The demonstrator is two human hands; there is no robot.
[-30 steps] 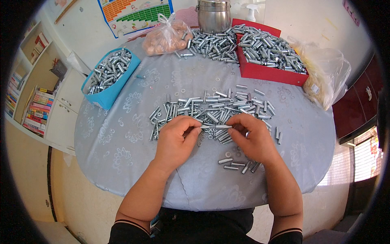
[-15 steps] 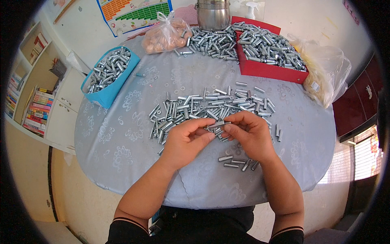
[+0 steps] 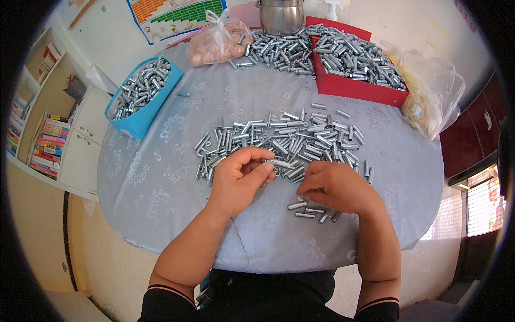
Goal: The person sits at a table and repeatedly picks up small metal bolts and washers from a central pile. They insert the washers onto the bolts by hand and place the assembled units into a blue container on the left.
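One small metal sleeve (image 3: 280, 163) sits pinched between your left thumb and fingertips, fingers (image 3: 259, 159) curled closed around its near end, the piece pointing off to your right. Your left hand (image 3: 240, 180) hovers just at the near edge of the big scatter of metal sleeves (image 3: 284, 140) spread across the middle of the bench (image 3: 161, 177). Your right hand (image 3: 335, 188) is palm down, fingers bent onto the cloth, touching a little cluster of sleeves (image 3: 314, 210) by the near edge; whether it has one gripped, you cannot tell from here. Further out, a blue tray (image 3: 138, 123) full of sleeves rests at the left edge, a red box (image 3: 357, 88) heaped with them at the far right, a loose heap (image 3: 273, 49) beside it, plus a knotted plastic bag (image 3: 217, 43) and a steel pot (image 3: 280, 16) along the far edge.
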